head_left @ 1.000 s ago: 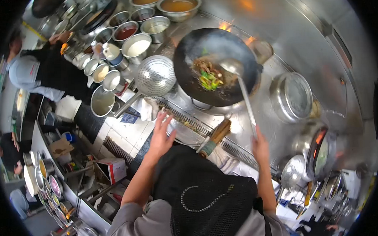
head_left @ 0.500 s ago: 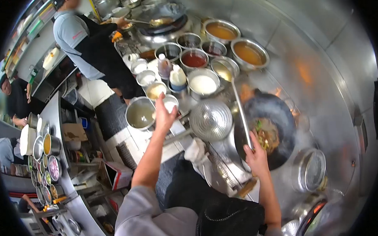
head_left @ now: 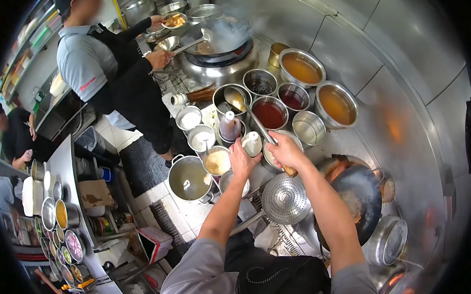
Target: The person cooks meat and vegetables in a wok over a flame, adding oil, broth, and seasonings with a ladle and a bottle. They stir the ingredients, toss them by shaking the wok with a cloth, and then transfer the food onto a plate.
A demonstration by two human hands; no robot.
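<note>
At the near left edge of the steel worktop (head_left: 333, 143) stands a round steel pot of pale broth (head_left: 189, 178), with a small steel bowl of tan powder (head_left: 217, 162) just beside it. The left hand (head_left: 241, 160) reaches over that bowl. Its fingers look curled round a white plastic squeeze bottle (head_left: 252, 144), though the grip is partly hidden. The right hand (head_left: 285, 153) is clamped on the wooden grip of a long steel ladle (head_left: 258, 124), whose bowl hangs over a round steel seasoning tub (head_left: 219, 98) toward the back edge. To do this well, I judge, carry the ladle level and low so nothing drips into the steel bowl of red sauce (head_left: 269, 114) beside its shaft. The containers crowd rim to rim. The freer room lies rightward, over the perforated steel skimmer (head_left: 285, 198) and the black wok (head_left: 359, 197) near the right edge.
</note>
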